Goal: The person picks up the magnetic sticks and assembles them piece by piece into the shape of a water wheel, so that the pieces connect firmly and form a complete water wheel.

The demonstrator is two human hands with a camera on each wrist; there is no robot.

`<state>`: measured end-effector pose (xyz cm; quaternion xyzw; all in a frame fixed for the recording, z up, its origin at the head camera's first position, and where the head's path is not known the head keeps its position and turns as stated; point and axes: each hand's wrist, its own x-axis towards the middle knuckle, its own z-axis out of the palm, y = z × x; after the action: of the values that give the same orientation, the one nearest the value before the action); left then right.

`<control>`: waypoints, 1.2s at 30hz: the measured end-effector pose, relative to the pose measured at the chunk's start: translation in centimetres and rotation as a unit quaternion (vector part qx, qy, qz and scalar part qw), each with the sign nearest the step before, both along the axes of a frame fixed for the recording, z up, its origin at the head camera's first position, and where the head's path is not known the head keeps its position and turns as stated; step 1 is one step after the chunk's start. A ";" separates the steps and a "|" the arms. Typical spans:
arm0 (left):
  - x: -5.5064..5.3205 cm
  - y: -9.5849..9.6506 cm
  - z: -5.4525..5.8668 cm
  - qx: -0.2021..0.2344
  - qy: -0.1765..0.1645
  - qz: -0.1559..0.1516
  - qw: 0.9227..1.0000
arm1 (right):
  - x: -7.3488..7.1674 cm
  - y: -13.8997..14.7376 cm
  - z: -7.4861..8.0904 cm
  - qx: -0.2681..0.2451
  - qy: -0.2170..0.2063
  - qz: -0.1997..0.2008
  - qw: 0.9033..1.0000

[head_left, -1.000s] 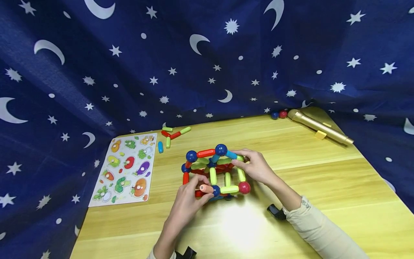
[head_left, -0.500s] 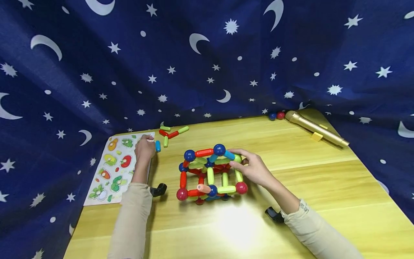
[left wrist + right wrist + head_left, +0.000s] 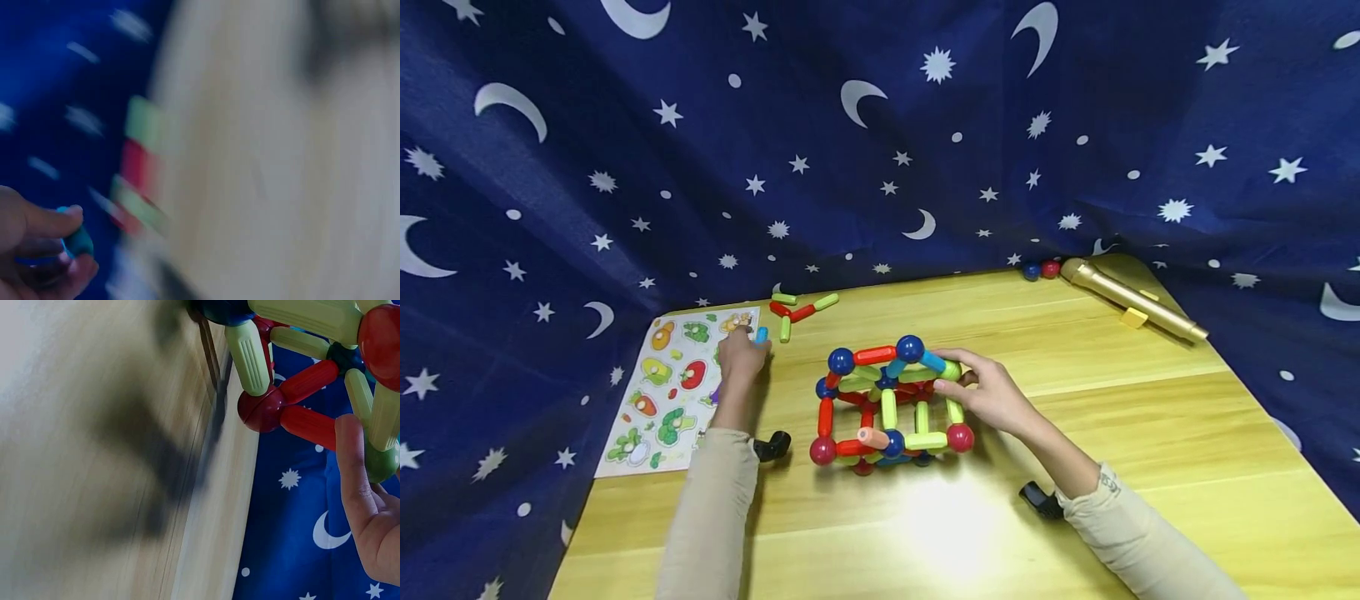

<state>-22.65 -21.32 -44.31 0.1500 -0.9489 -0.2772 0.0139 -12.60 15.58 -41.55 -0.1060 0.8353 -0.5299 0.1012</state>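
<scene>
My left hand (image 3: 742, 358) is at the right edge of the vegetable puzzle board (image 3: 647, 433), pinching a short blue magnetic rod (image 3: 762, 335) between thumb and fingers. The left wrist view, though blurred, shows the blue rod (image 3: 79, 242) at the fingertips. In mid-table stands a frame of magnetic rods and balls (image 3: 874, 355), built in red, light green and blue. A pale orange rod (image 3: 872, 437) sticks out from its front blue ball. At its upper right corner, my right hand (image 3: 992, 390) holds the green ball (image 3: 379, 464), thumb in front and other fingers partly hidden behind.
Several loose red and light green rods (image 3: 802, 312) lie at the back left. A blue ball (image 3: 1032, 270) and a red ball (image 3: 1050, 268) sit at the back edge, beside a gold microphone (image 3: 1138, 300). Yellow blocks (image 3: 1134, 317) touch the microphone. A starry curtain (image 3: 880, 125) hangs behind.
My left hand has left the front of the frame, reached to the back left and picked up the blue rod. The right hand has stayed on the frame.
</scene>
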 end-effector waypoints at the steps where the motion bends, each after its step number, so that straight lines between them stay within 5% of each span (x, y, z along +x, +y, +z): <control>1: 1.1 0.6 1.2 0.019 0.024 -0.005 1.000 | 0.0 0.0 -0.1 -0.002 -0.001 0.000 1.000; 3: 4.2 2.6 4.1 0.060 0.070 -0.038 0.995 | -0.2 0.2 -0.6 -0.006 0.003 0.002 1.000; 6: 9.6 6.7 8.1 0.098 0.128 -0.152 0.975 | -0.2 0.2 -0.8 -0.006 0.007 0.003 1.000; 9: 14.1 11.0 9.8 0.064 0.150 -0.285 0.944 | -0.1 0.3 -0.8 -0.003 0.015 0.000 1.000; 11: 15.7 13.3 9.9 0.010 0.161 -0.347 0.924 | -0.1 0.4 -0.8 0.000 0.019 -0.003 1.000; 14: 16.4 15.4 9.1 -0.060 0.162 -0.381 0.908 | -0.2 0.3 -0.7 0.003 0.018 -0.005 1.000; 21: 16.3 16.3 6.5 -0.103 0.173 -0.384 0.901 | -0.2 0.1 -0.7 -0.004 0.008 -0.002 1.000; 36: 15.8 15.7 5.1 -0.077 0.167 -0.376 0.908 | -0.1 0.1 -0.7 -0.002 0.001 0.003 1.000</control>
<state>-6.89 -5.57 -39.22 -0.2676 -0.9373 -0.2093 0.0779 -12.75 15.64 -42.24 -0.1097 0.8338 -0.5315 0.1016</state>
